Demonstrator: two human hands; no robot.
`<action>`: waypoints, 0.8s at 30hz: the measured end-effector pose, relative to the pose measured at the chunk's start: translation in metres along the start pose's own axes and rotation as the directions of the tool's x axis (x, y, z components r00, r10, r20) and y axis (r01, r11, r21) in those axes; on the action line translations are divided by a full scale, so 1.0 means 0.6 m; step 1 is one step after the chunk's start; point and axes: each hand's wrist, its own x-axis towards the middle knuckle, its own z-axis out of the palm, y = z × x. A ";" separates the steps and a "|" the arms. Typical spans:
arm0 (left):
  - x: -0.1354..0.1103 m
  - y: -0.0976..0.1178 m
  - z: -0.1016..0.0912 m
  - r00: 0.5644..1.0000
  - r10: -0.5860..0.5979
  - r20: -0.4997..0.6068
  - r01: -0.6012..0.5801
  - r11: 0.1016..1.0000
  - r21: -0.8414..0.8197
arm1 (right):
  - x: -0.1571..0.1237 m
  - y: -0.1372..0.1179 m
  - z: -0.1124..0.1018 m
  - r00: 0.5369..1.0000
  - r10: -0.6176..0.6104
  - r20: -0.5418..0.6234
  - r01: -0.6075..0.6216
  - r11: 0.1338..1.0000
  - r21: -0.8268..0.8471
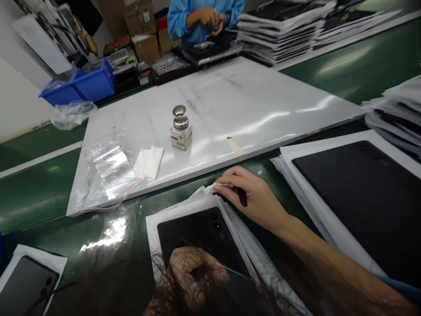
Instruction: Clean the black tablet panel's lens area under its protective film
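A black tablet back panel (200,232) with two camera rings lies on white foam sheets (153,228) in front of me. Over its lower part my left hand (194,272) is closed, its fingers curled. A thin bright edge runs from that hand, but strands of hair blur what it grips. Beyond the panel's upper right corner, my right hand (246,188) pinches a crumpled white wipe (210,188). The dark end of a slim black tool (242,197) sticks out of the same hand. The wipe is just above the foam's far edge.
On the white board (223,109) stand a glass pump bottle (180,131), a folded white cloth (149,162) and clear plastic bags (113,171). Larger black panels (365,193) lie right, a small one (28,281) left. Blue bins (88,83) and a co-worker's blue sleeves (179,19) are across.
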 end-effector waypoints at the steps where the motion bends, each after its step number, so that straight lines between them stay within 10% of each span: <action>1: 0.003 0.004 -0.006 1.000 0.011 0.007 -0.011 1.000 -0.002 | 0.021 -0.001 0.003 0.998 0.010 -0.060 -0.008 1.000 0.025; 6: 0.014 0.002 -0.028 0.997 -0.054 -0.054 0.049 0.995 -0.086 | 0.173 0.002 0.035 0.950 -0.023 -0.310 0.019 1.000 -0.015; 13: 0.014 -0.007 -0.025 0.990 -0.021 -0.138 0.001 0.990 -0.143 | 0.312 0.014 0.080 0.953 -0.040 -0.301 -0.027 0.976 -0.217; 20: 0.023 -0.013 -0.028 0.992 -0.001 -0.125 -0.022 0.982 -0.185 | 0.276 0.009 0.048 0.956 -0.068 -0.287 0.032 0.991 -0.131; 24: 0.025 -0.014 -0.035 0.988 -0.015 -0.153 -0.017 0.978 -0.206 | 0.169 -0.034 0.005 0.955 0.035 -0.294 0.042 0.967 0.252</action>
